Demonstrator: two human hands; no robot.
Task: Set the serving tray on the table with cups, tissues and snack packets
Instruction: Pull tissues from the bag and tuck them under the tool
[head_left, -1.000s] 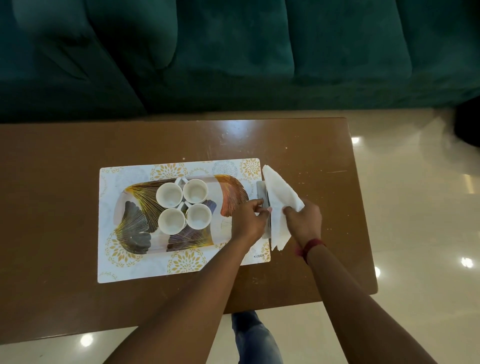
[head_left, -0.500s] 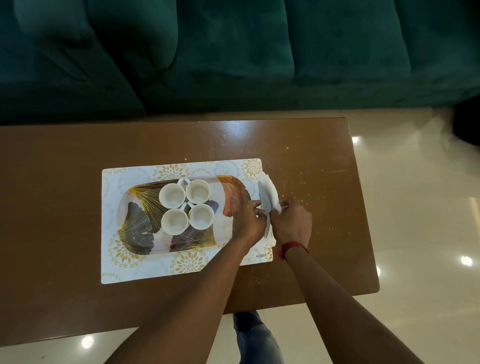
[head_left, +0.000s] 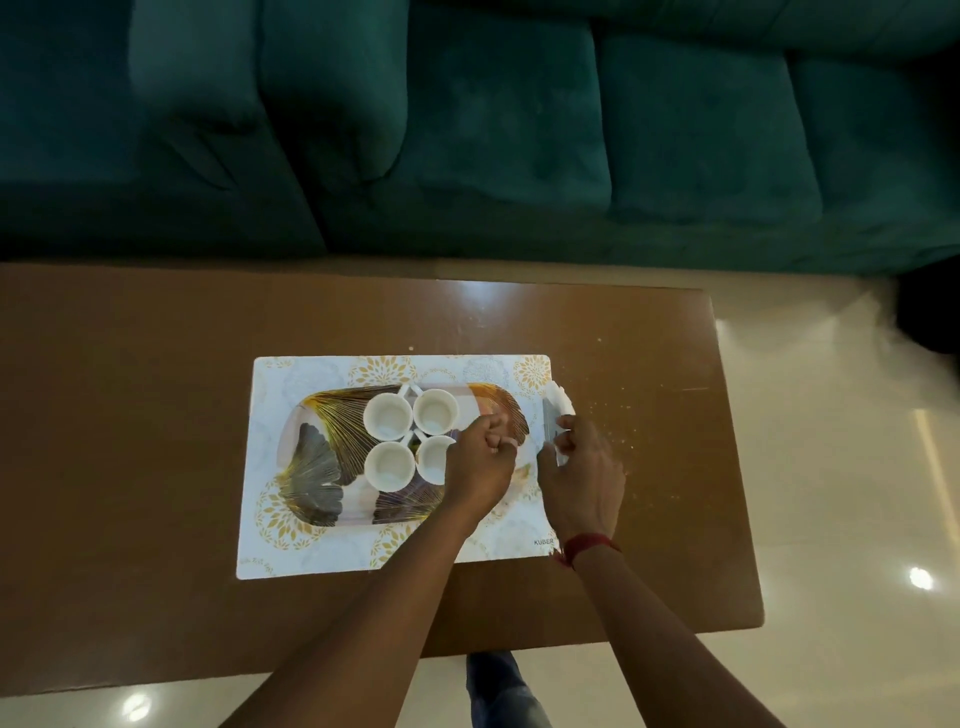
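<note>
A leaf-patterned serving tray (head_left: 322, 457) lies on a white placemat (head_left: 291, 551) on the brown table (head_left: 130, 415). Several white cups (head_left: 388, 415) stand together in the tray's middle. My left hand (head_left: 483, 460) hovers over the tray's right end, next to the cups, its fingers curled into a fist with nothing visible in it. My right hand (head_left: 587, 478) grips a grey holder (head_left: 549, 422) with folded white tissues (head_left: 562, 402) at the mat's right edge. The hand hides most of the tissues. No snack packets are in view.
A dark green sofa (head_left: 493, 130) runs along the table's far side. Crumbs (head_left: 618, 415) speckle the wood right of the mat. Glossy tiled floor (head_left: 831, 467) lies right of the table, and my jeans-clad leg (head_left: 493, 686) shows below its near edge.
The spread tissues were folded and tucked into the holder under my right hand. My left hand let go of the holder and moved left over the tray.
</note>
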